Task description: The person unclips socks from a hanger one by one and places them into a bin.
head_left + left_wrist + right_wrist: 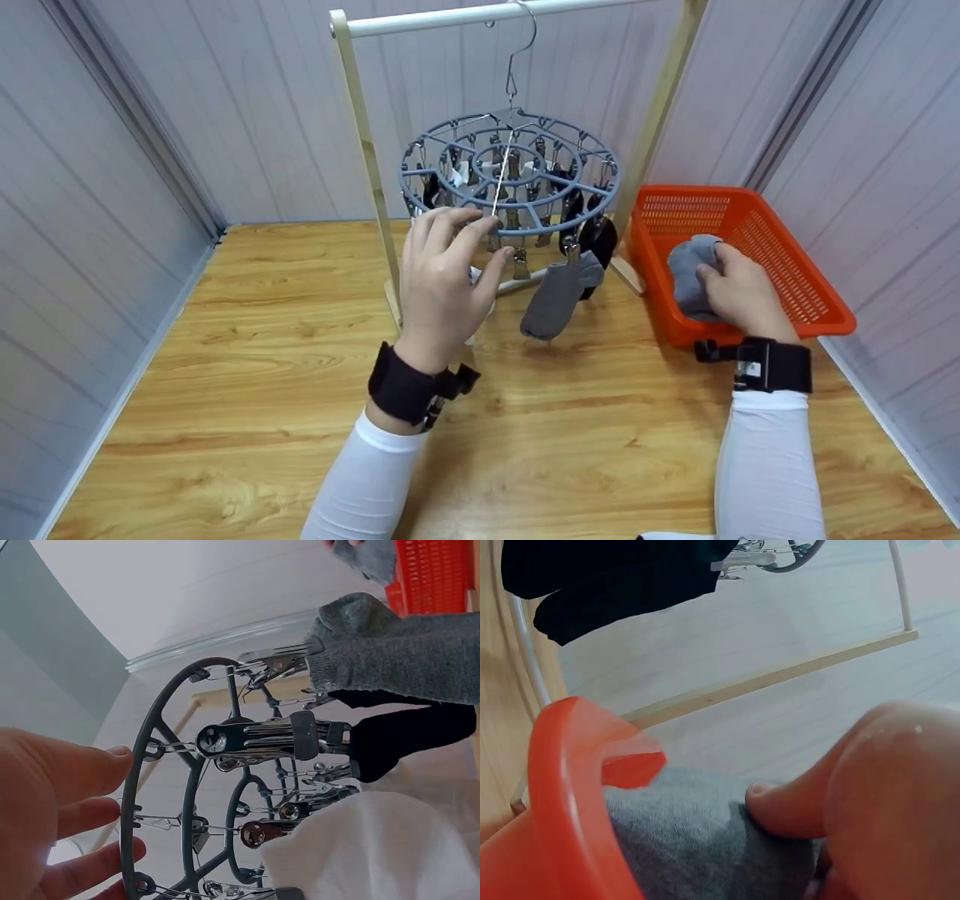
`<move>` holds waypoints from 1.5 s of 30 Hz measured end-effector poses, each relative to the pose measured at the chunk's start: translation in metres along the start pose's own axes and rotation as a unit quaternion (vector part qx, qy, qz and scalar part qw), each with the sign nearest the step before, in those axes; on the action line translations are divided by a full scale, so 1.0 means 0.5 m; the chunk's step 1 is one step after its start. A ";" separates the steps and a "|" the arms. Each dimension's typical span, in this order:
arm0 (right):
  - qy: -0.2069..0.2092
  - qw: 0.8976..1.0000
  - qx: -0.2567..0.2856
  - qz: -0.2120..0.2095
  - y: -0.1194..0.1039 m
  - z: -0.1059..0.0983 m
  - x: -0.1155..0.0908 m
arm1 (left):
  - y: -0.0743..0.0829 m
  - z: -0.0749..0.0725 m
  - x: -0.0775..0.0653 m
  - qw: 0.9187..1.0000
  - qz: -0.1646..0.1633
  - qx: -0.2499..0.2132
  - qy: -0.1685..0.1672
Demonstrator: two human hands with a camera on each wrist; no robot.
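Over the basket [784,262], our right hand [746,292] grips a grey sock [688,277]; left of the basket, our relaxed left hand [444,281] is beside the hanger [529,204].

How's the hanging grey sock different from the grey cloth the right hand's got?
The hanging sock dangles from a clip; the right hand grips the held cloth. In the head view, the hanging sock looks darker, the held cloth paler. Both are grey.
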State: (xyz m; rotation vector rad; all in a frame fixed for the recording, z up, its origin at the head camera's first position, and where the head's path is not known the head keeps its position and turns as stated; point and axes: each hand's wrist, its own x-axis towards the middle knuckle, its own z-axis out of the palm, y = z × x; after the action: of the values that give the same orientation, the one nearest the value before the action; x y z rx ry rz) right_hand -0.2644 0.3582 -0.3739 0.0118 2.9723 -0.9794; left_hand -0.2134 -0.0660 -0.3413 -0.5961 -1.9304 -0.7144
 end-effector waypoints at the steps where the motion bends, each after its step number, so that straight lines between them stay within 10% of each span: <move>1: -0.003 1.000 -0.002 -0.004 0.001 0.002 0.001 | 0.000 -0.001 0.000 1.000 0.000 -0.001 -0.002; 29: -0.029 0.999 -0.030 0.013 0.014 0.000 0.002 | 0.019 0.005 0.004 1.000 0.021 -0.020 -0.012; 45: 0.135 0.983 0.028 -0.120 -0.082 0.025 -0.034 | 0.025 0.001 -0.001 0.999 0.030 -0.020 -0.016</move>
State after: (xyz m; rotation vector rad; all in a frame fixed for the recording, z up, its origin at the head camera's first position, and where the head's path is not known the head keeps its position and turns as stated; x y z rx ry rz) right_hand -0.2478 0.3175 -0.3595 -0.2386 3.2490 -1.1720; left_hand -0.2048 -0.0569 -0.3392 -0.6908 -1.9230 -0.7100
